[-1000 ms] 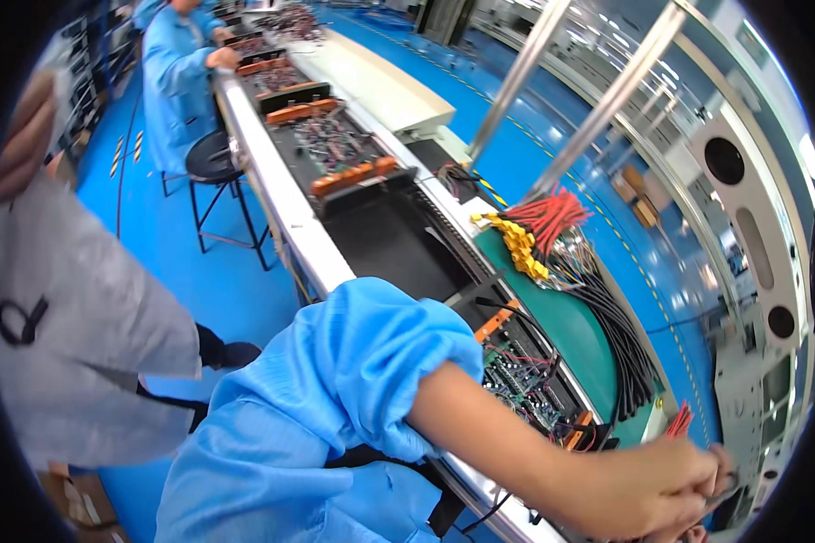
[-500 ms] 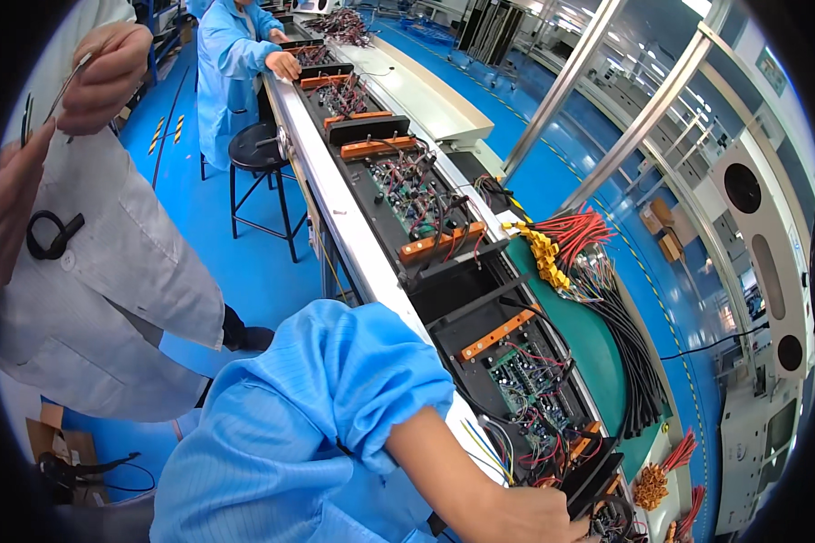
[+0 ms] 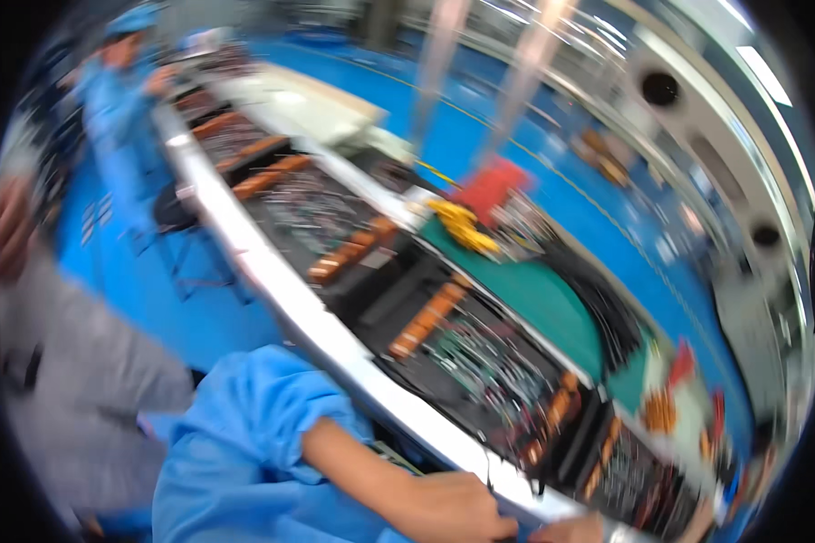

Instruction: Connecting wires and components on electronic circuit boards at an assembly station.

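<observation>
My left hand (image 3: 453, 509), bare below a rolled blue sleeve, is at the near edge of the white work line (image 3: 398, 398). Its fingers are curled closed; a small dark thing shows by the fingertips, too blurred to name. Just right of it, part of my right hand (image 3: 569, 530) shows at the lower edge, its fingers cut off and smeared. Beyond both hands is a black tray with a green circuit board (image 3: 484, 362), many wires and orange terminal strips (image 3: 430, 315). A similar wired unit (image 3: 638, 480) lies to the right of the hands.
Along the line stand more wired trays (image 3: 312, 213). A green mat (image 3: 507, 290) carries yellow connectors (image 3: 462, 226), red wires (image 3: 493, 190) and black cables (image 3: 598, 299). A person in grey (image 3: 81, 362) stands at left; a co-worker in blue (image 3: 118, 109) and a stool (image 3: 177, 213) are farther off.
The view has swung and blurred. My left hand has come back from the wired tray to the line's near edge, and part of my right hand now shows. The grey-clad person's hands appear lower.
</observation>
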Demonstrator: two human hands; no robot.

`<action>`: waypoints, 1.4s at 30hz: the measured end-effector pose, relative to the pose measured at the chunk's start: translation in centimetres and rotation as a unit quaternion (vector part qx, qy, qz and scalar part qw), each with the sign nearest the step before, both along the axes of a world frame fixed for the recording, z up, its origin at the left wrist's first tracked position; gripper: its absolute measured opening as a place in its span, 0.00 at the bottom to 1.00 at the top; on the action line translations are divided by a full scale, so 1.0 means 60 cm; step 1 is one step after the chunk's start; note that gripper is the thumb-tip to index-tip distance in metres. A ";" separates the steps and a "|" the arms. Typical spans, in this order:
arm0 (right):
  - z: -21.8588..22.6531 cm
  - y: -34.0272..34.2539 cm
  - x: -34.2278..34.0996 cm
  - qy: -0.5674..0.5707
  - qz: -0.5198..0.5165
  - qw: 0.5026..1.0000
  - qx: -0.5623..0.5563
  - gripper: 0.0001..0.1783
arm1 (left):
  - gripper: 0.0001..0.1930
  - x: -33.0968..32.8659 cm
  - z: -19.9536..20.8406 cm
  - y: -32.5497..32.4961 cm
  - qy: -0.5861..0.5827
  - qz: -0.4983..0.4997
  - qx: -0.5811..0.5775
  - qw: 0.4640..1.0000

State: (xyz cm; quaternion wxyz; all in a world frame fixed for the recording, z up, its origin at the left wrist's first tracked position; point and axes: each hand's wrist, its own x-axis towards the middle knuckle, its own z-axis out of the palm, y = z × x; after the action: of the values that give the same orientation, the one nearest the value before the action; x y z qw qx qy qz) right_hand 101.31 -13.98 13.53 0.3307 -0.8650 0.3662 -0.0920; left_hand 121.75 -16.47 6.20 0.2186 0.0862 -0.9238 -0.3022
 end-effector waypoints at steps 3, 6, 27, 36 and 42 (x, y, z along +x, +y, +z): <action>-0.050 -0.018 -0.005 -0.191 -0.032 0.933 -0.302 0.14 | 0.06 0.010 0.016 -0.008 0.064 0.068 0.138 0.986; -0.088 -0.021 -0.002 -0.184 -0.170 0.861 -0.442 0.17 | 0.03 -0.002 0.018 -0.037 0.059 0.017 0.318 0.946; -0.175 0.016 0.034 -0.594 -0.293 0.721 0.202 0.14 | 0.08 -0.062 -0.017 -0.031 0.211 0.271 -0.122 0.931; -0.195 0.003 0.063 -0.591 -0.252 0.743 0.187 0.13 | 0.07 -0.026 -0.026 -0.038 0.212 0.316 -0.044 0.924; -0.206 0.003 0.057 -0.526 -0.262 0.800 0.121 0.14 | 0.07 -0.015 -0.042 -0.055 0.185 0.302 -0.051 0.934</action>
State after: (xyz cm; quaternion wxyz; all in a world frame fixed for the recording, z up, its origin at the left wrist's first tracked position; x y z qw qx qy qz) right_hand 104.73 -13.81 1.17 0.5381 -0.5076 0.3564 -0.5707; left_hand 120.83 -19.75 3.67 0.4704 0.2920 -0.8119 -0.1851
